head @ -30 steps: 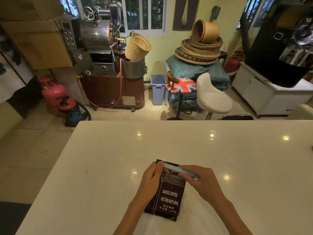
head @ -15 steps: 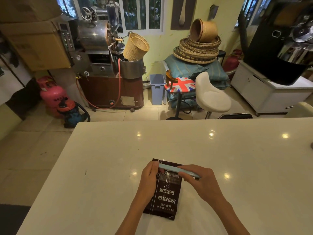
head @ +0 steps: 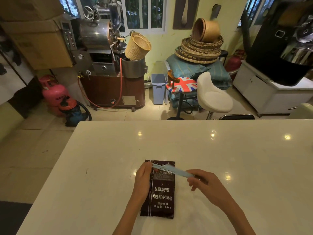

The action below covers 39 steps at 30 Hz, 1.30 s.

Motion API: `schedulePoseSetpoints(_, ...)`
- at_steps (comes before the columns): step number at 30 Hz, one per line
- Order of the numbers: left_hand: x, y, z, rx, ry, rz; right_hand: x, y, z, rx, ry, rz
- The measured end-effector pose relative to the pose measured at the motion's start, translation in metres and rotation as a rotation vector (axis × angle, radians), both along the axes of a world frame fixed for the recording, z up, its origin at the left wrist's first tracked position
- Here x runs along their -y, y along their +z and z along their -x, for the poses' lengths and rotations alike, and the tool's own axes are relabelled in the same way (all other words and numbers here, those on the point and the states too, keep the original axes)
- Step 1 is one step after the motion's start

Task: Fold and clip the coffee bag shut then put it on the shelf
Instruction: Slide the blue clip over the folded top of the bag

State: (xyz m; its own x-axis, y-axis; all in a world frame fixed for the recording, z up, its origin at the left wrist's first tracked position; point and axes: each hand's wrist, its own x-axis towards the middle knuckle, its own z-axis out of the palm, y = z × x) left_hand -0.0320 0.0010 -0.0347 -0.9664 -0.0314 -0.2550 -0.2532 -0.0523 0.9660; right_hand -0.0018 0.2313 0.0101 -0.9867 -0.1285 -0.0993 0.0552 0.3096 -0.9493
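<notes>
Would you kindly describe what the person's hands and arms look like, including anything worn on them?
Both forearms are bare as far as the picture's lower edge, with no sleeves in view. The left hand and the right hand are ungloved, and no ring, watch, bracelet or marking is visible on either. The fingers look slim.

White glossy table (head: 186,146) fills lower frame, ceiling lights reflected on it. Beyond far edge, tiled floor. Left: steel drum roaster (head: 96,35) on a dark brown cabinet (head: 111,89), red hose (head: 120,85) looping down its front. Woven basket (head: 138,46) tilted in the steel tub (head: 133,68) beside the drum. Pink gas cylinder (head: 53,94) at far left, vacuum cleaner (head: 74,112) just in front. Cardboard boxes (head: 39,43) upper left. Centre: blue-grey bin (head: 158,89), Union Jack stool (head: 182,84), white moulded stool (head: 214,97). Flat woven trays (head: 198,51) stacked on teal sacks (head: 218,72). Right: white cabinet (head: 264,94) carrying a black machine (head: 281,48).
</notes>
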Motion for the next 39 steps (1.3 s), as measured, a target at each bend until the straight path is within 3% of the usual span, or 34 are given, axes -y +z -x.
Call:
schedulePoseSetpoints(5, 0.002, 0.000, 0.005, -0.031, -0.056, 0.032, 0.012, 0.011, 0.009, -0.118, 0.032, -0.035)
schedulePoseSetpoints(9, 0.015, -0.003, 0.001, -0.105, -0.144, 0.052, -0.019, 0.018, 0.008, -0.166, -0.098, -0.032)
schedulePoseSetpoints(13, 0.020, -0.003, -0.006, -0.155, -0.132, 0.025, -0.056, 0.012, 0.006, -0.065, -0.160, -0.070)
schedulePoseSetpoints(21, 0.017, 0.002, -0.012, -0.054, 0.061, -0.124, -0.056, 0.007, 0.014, -0.019, -0.213, 0.002)
schedulePoseSetpoints(26, -0.003, 0.006, -0.013, 0.002, 0.008, -0.161, -0.006, 0.005, 0.024, 0.025, -0.072, -0.013)
schedulePoseSetpoints(39, -0.010, -0.004, -0.004, 0.056, 0.094, -0.156, 0.043, -0.023, 0.033, 0.071, -0.194, 0.205)
